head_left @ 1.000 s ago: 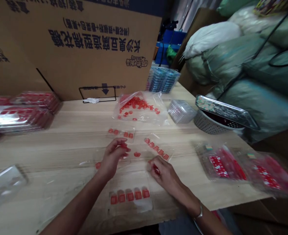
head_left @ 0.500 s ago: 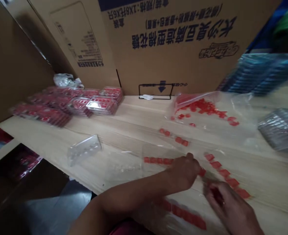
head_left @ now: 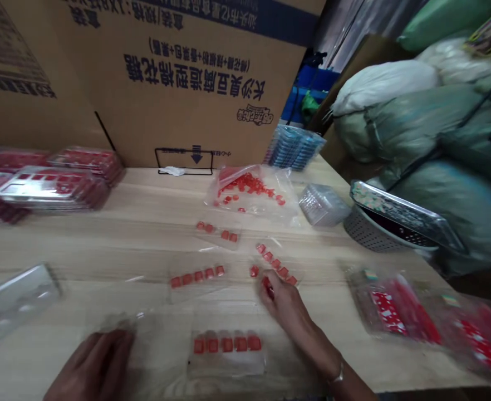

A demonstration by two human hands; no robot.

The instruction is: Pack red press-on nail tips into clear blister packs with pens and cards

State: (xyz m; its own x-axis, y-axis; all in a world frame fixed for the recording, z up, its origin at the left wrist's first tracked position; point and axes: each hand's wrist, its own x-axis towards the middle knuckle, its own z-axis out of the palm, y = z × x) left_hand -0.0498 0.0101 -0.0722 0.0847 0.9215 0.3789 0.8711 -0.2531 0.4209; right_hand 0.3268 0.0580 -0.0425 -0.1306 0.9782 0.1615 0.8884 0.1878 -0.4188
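Observation:
My right hand (head_left: pixel 286 305) is closed around small red pieces (head_left: pixel 268 285), partly hidden by the fingers. Just ahead of it lies a loose red piece (head_left: pixel 254 271), beside a slanted clear tray with a row of red pieces (head_left: pixel 275 263). My left hand (head_left: pixel 97 362), blurred, is at the near edge of a clear plastic tray (head_left: pixel 141 317); whether it grips the tray I cannot tell. Between the hands, one clear tray holds a row of red pieces (head_left: pixel 227 344). Another filled row (head_left: pixel 198 276) lies behind it, and a further tray has two pairs (head_left: pixel 224 235).
Behind the trays lies a clear bag of red pieces (head_left: pixel 249 186). Stacked packs (head_left: pixel 53 186) stand left, and a clear tray stack (head_left: pixel 323 205) and grey basket (head_left: pixel 368 228) right. Filled packs (head_left: pixel 391 309) lie front right. A large carton (head_left: pixel 166 100) rises at the back.
The view has swung right. My left hand has left the row of red pieces and moved left to a clear tray. My right hand is now beside the slanted row.

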